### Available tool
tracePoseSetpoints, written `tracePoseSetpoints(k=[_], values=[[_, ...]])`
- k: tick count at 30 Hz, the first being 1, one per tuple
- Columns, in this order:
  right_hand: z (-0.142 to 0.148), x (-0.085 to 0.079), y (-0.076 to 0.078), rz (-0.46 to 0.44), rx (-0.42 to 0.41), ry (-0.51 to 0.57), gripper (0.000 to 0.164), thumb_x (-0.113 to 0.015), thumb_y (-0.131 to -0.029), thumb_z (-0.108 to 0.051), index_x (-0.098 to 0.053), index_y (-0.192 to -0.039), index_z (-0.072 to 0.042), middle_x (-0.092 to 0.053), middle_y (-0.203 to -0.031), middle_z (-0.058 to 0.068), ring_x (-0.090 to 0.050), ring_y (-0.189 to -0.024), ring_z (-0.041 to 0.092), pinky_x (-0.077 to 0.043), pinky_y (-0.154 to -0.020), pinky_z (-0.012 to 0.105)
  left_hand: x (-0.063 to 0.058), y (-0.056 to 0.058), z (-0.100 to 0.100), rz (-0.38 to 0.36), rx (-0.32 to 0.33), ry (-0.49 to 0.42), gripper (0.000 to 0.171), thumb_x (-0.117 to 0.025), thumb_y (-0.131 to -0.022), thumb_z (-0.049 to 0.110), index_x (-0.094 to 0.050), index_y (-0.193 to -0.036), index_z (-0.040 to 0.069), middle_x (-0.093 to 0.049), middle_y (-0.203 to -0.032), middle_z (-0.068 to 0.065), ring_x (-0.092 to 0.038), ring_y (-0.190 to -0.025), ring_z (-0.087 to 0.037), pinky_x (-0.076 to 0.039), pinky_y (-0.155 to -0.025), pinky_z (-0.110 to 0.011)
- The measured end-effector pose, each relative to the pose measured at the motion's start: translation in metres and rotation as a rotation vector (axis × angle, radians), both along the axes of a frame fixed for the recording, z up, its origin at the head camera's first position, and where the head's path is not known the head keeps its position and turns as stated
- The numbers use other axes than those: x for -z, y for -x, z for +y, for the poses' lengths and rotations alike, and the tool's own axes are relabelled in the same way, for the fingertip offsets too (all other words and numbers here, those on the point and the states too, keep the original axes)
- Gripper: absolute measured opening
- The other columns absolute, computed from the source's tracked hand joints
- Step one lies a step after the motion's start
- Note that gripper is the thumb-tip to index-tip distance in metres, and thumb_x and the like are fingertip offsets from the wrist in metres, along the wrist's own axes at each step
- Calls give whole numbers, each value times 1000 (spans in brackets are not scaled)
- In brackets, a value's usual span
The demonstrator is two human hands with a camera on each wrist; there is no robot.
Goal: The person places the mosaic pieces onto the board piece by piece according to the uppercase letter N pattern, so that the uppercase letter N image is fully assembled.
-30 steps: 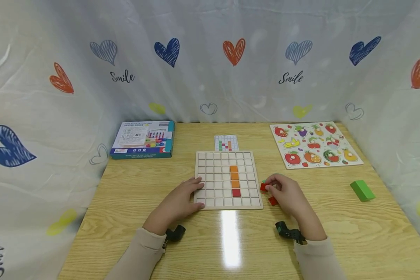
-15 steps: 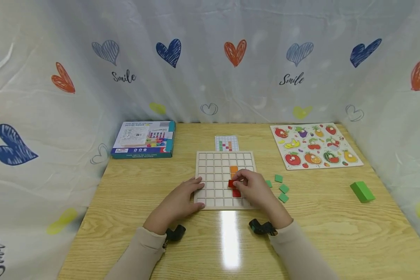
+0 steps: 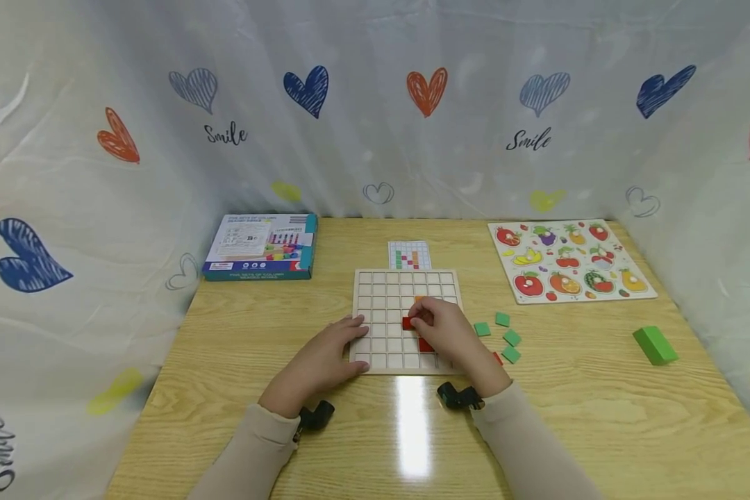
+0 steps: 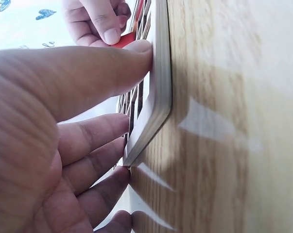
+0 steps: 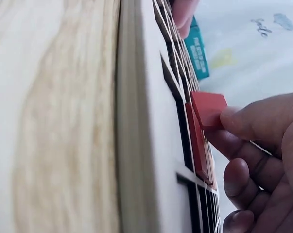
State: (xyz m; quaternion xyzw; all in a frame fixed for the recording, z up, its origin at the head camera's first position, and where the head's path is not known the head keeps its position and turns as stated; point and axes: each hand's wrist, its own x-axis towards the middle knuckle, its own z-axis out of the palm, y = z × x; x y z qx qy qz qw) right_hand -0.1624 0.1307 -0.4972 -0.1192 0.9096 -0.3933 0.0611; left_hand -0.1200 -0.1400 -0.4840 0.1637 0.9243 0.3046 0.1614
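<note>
In the head view a wooden grid board [image 3: 378,310] lies on the table. My right hand [image 3: 453,337] is over it, pinching a red square tile [image 5: 209,108] between thumb and finger. That tile is tilted above the cells, beside a seated red tile [image 3: 426,345]. Part of an orange tile [image 3: 419,298] shows above the hand, which hides the cells beneath it. My left hand [image 3: 325,357] rests at the board's left edge, its thumb [image 4: 112,68] touching the near corner and its fingertips along the side. Several green tiles [image 3: 503,319] lie right of the board.
A card with a coloured grid pattern [image 3: 410,255] lies behind the board. A boxed toy set [image 3: 259,246] is at the back left, a fruit puzzle board [image 3: 569,260] at the back right. A green block [image 3: 655,346] lies far right. Another red tile [image 3: 497,357] peeks out by the right wrist.
My right hand has moved left from beside the board to above the grid, carrying a red tile. The green tiles it covered now show. My left hand has stayed in place.
</note>
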Motion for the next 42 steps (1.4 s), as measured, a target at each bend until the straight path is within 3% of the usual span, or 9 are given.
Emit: tracePoseSetpoints(k=[10, 20, 24, 36, 42], values=[[4, -2, -2, 16, -46, -10, 5, -74, -104, -13, -78, -101, -15, -69, -89, -2, -54, -82, 17, -48, -75, 33, -1, 0, 1, 12, 6, -2, 68, -84, -98, 29, -59, -159, 11, -44, -174, -2, -32, -166, -28, -31, -135, -53], [5, 1, 0, 98, -82, -52, 2, -79, -100, -14, -81, -100, -13, -70, -107, -1, -60, -105, 21, -54, -96, 43, -1, -1, 1, 22, 12, -3, 68, -84, -98, 29, -58, -158, 10, -44, -174, -3, -33, -166, -28, -32, -134, -53], [5, 1, 1, 99, -102, -69, 7, -81, -100, -17, -83, -103, -11, -70, -106, -1, -62, -107, 22, -56, -101, 46, -1, -1, 1, 23, 10, -5, 68, -84, -98, 28, -59, -158, 10, -44, -174, -3, -33, -166, -28, -32, -134, -53], [4, -2, -2, 103, -112, -98, 7, -81, -99, -15, -83, -104, -10, -68, -106, 0, -61, -107, 23, -55, -99, 46, 0, -1, 2, 15, 11, 2, 68, -84, -98, 29, -58, -159, 10, -44, -174, -3, -33, -166, -29, -31, -134, -53], [25, -11, -1, 157, -73, -5, 10, -80, -99, -12, -82, -109, -9, -71, -110, 3, -56, -94, 22, -50, -82, 37, 1, 0, 1, 18, 12, 2, 69, -84, -98, 30, -58, -159, 11, -43, -175, -3, -32, -166, -29, -32, -134, -53]])
